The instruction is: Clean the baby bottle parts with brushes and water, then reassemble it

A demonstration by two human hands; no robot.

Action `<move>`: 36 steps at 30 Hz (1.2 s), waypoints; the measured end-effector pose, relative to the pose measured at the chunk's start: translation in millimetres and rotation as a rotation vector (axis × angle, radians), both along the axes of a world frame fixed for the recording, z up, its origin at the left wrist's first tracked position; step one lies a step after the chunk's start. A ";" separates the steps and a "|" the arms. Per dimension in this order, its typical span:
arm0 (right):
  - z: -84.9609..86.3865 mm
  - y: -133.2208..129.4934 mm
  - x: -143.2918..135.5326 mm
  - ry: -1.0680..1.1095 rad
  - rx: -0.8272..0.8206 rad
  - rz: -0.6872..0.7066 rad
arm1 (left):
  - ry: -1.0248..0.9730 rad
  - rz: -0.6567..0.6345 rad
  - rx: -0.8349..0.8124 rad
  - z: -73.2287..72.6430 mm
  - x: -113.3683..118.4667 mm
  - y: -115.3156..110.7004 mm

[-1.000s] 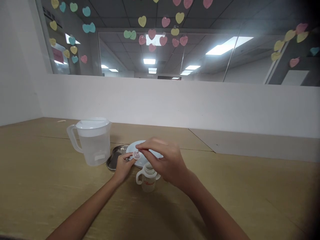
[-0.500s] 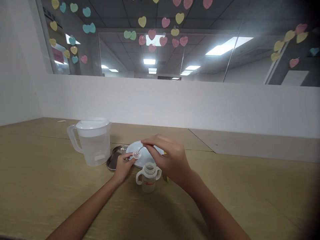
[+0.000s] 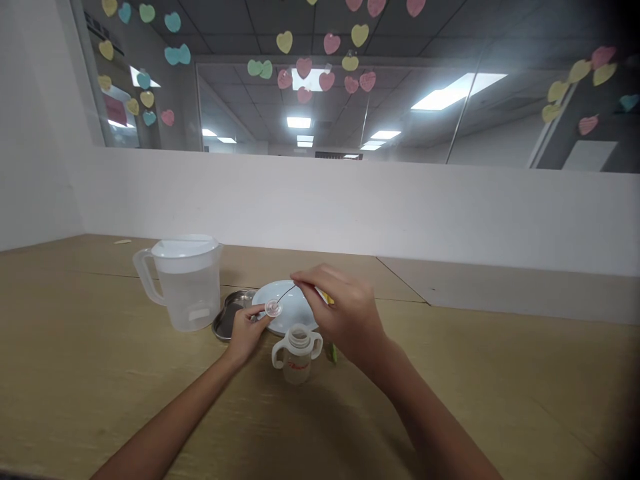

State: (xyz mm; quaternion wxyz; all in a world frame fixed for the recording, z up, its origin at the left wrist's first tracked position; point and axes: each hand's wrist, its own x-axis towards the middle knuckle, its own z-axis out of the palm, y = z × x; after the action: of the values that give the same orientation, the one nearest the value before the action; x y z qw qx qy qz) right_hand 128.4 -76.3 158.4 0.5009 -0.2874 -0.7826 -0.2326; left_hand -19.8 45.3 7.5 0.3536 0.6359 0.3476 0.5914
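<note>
My left hand (image 3: 245,335) pinches a small clear round piece (image 3: 273,309), perhaps a bottle nipple or cap, with its round face toward me. From the middle of that piece a thin dark wire (image 3: 286,293) slants up to the right. Closed fingertips of my right hand (image 3: 347,313) grip the wire's upper end. Just below both hands stands a clear two-handled baby bottle (image 3: 297,367), upright and uncapped, with red lettering. Behind the hands is a white plate (image 3: 273,293), partly covered by my right hand.
A lidded translucent jug (image 3: 193,300) stands on the left. A metal kidney-shaped tray (image 3: 225,328) sits between jug and plate. Bits of a yellow thing (image 3: 328,298) and a green thing (image 3: 333,353) show beside my right hand. A white wall (image 3: 300,200) rises behind the table.
My right hand has shifted slightly right, away from the clear piece, and more of the wire shows between the hands. The left hand stays nearly still.
</note>
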 end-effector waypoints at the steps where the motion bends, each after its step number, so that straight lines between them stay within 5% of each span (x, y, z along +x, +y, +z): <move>1: 0.3 -0.1 0.5 0.000 0.007 -0.013 | 0.001 0.002 -0.003 -0.5 0.0 0.4; 10: 1.0 -1.9 2.0 -0.009 0.006 -0.063 | -0.003 0.017 -0.004 -2.0 -0.1 0.8; 21: -6.7 -0.4 -9.8 0.018 -0.192 0.061 | 0.015 -0.007 0.062 6.7 0.9 -6.1; 36: -29.7 30.5 -14.7 -0.154 -0.478 -0.112 | 0.050 0.001 0.110 5.2 3.0 -9.1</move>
State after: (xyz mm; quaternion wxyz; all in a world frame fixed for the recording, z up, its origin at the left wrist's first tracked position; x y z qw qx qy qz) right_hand 113.7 -45.8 128.7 0.3441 -0.4220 -0.8339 -0.0897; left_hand -16.8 36.2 12.7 0.3090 0.6686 0.3238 0.5939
